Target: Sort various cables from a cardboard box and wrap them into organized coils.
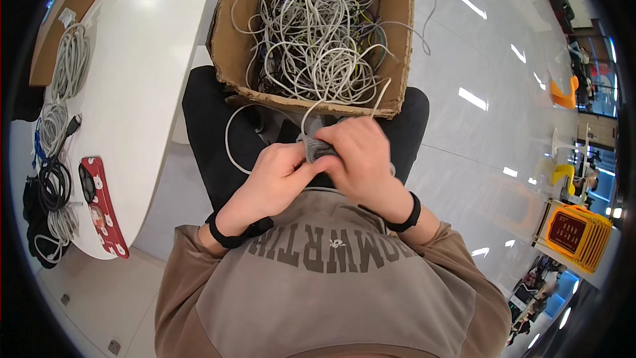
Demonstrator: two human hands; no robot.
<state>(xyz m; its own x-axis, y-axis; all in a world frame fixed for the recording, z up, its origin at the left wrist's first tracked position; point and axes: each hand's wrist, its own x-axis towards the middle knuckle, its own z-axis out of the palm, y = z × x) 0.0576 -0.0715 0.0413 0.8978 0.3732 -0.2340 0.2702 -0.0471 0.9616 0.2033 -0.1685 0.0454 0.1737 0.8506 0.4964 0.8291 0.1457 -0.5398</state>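
My left hand (266,181) and my right hand (360,159) meet above my lap, both gripping a small grey ribbed cloth (318,149). What the cloth wraps is hidden by my fingers. A white cable (304,118) runs from the cloth up over the near rim of a cardboard box (318,104). Another white cable end (381,97) rises behind my right hand, and a loop of cable (227,141) hangs beside my left hand. The box stands beyond my knees and holds a large tangle of grey and white cables (318,35), with some yellow and dark ones.
A white table (134,84) stands at the left. Along its far edge lie coiled grey cables (71,62), a coiled black cable (54,184) and a cardboard piece (82,0). A phone in a red case (104,206) lies nearer. Yellow-orange items (579,236) stand far right.
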